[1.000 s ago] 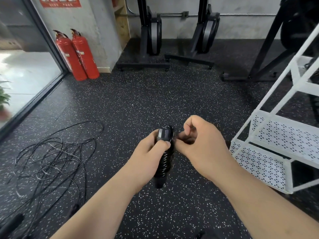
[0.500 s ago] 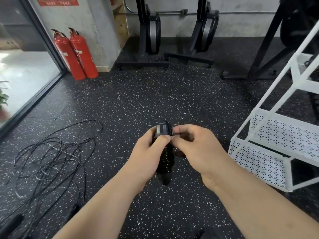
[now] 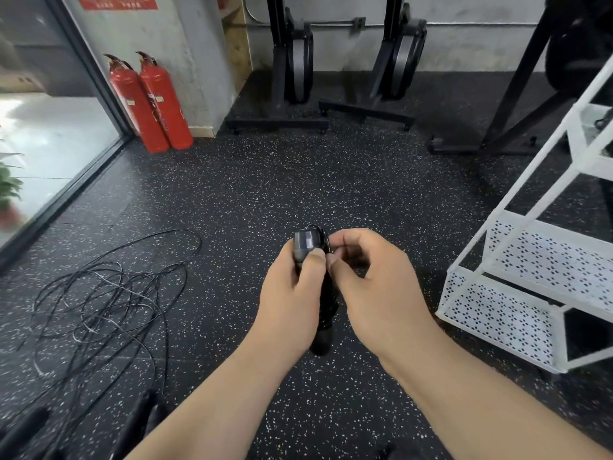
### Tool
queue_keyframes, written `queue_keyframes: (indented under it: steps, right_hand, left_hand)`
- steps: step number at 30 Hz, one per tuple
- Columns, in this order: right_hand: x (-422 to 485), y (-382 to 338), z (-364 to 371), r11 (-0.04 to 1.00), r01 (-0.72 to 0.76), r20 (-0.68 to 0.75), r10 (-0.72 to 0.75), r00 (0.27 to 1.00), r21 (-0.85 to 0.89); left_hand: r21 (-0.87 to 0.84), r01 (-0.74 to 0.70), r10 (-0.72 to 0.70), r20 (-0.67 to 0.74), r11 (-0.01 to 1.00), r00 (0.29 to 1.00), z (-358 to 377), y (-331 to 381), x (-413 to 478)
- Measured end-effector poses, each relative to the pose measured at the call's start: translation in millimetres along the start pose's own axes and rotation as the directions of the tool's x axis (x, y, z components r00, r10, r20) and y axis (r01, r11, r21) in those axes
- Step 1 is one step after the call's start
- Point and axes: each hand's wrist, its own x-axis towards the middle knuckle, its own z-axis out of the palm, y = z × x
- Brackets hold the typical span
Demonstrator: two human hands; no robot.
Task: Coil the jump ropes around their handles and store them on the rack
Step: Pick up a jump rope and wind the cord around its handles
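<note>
Coiled jump rope [image 3: 327, 303], between the left hand [image 3: 288, 293] and the right hand [image 3: 374, 287]: black, with a grey end cap [image 3: 306, 244].
Floor [image 3: 265, 194]: black with fine white speckles.
Rack [image 3: 497, 313], right of the hands: white, with shelves perforated in a regular diamond pattern.
Loose ropes [image 3: 99, 293], left of the hands: black, with a few pale strands.
Fire extinguishers [image 3: 152, 101], beyond and to the left: red.
Machines [image 3: 298, 61], beyond: black.

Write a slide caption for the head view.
Left hand grips a rope-wrapped handle; right hand pinches at its top, near the white rack.
</note>
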Motion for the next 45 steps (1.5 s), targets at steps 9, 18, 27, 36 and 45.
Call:
queue_keyframes:
  steps: [9,18,27,36,45]
  right_hand:
    - [0.4,-1.1,-1.4,0.997,0.073,0.06,-0.073,0.996,0.017]
    - [12.5,-4.4,-17.3,0.987,0.095,0.221,-0.064,0.973,-0.133]
    - [8.9,-5.5,-19.0,0.894,0.17,0.215,-0.086,0.973,-0.414]
    - [15.8,2.1,-28.7,0.897,0.2,0.166,-0.145,0.975,-0.394]
    - [11.4,11.6,-17.6,0.836,0.251,0.151,-0.202,0.968,-0.488]
  left_hand:
    - [-0.213,0.126,-0.113,0.075,0.969,0.991,-2.8,11.5,2.1]
    - [-0.081,0.085,-0.078,0.088,0.993,0.993,-13.6,6.4,6.0]
    - [-0.02,0.073,-0.07,0.139,0.997,0.988,-13.8,4.1,7.6]
    - [-0.053,0.138,-0.123,0.224,0.989,0.967,-11.0,3.4,7.8]
    - [-0.048,0.205,-0.189,0.226,0.978,0.955,-12.3,1.4,10.5]
